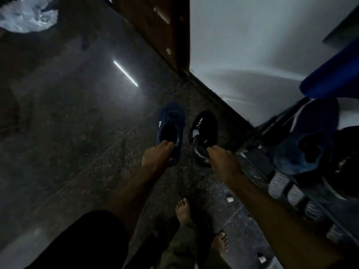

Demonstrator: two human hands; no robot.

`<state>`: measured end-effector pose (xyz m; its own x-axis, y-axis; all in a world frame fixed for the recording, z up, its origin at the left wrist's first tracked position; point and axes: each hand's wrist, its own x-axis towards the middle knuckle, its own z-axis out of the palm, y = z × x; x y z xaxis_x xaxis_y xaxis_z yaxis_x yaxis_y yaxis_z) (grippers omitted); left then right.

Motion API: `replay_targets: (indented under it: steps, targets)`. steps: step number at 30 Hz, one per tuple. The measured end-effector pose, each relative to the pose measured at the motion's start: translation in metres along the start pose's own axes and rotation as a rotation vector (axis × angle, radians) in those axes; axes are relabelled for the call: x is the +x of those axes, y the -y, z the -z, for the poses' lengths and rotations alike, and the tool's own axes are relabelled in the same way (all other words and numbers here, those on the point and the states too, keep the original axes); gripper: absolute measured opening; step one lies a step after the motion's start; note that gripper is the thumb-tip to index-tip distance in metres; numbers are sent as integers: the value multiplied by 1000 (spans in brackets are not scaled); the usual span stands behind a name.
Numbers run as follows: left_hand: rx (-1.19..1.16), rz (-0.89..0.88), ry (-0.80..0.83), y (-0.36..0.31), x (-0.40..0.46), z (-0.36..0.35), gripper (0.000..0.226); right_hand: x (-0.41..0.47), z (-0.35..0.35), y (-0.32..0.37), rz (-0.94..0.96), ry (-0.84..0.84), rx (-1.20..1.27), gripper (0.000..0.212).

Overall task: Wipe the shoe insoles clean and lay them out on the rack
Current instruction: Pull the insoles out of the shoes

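Note:
A blue sports shoe (171,125) and a black sports shoe (204,131) sit side by side, toes pointing away, above the dark stone floor (77,123). My left hand (155,157) grips the blue shoe at its heel rim, fingers curled into the opening. My right hand (223,162) grips the heel of the black shoe. Whether the shoes touch the floor I cannot tell. No insole shows; the insides of both shoes are dark. A dark metal shoe rack (287,187) stands at the right, holding several shoes.
On the rack lie a blue shoe (303,148) and a dark one. A white wall (252,55) and a brown door frame (165,32) rise behind. A crumpled plastic bag (25,16) lies far left. My bare feet (183,209) stand below.

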<state>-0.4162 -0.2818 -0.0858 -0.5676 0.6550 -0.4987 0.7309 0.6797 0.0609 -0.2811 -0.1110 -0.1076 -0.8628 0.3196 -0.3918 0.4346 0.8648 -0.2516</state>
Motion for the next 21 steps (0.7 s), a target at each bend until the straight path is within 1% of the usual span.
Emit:
replay_targets:
  steps: [2, 5, 8, 10, 14, 19, 21]
  targets:
    - [-9, 17, 59, 11, 16, -26, 32, 22, -34, -4, -15, 110, -32, 18]
    - [-24, 41, 102, 18, 39, -62, 34, 47, -80, -13, -37, 234, -70, 24]
    - [-27, 53, 132, 19, 67, -93, 36, 72, -112, -24, -55, 290, -65, 26]
    - [-26, 58, 134, 21, 89, -107, 35, 91, -125, -31, -57, 288, -64, 26]
    - [-23, 66, 85, 22, 127, -124, 33, 128, -138, -43, -66, 198, -94, 23]
    - [-43, 60, -20, 23, 168, -118, 30, 173, -136, -53, -80, 91, -83, 21]
    - [-67, 51, -37, 24, 179, -118, 35, 184, -137, -57, -103, 97, -90, 20]
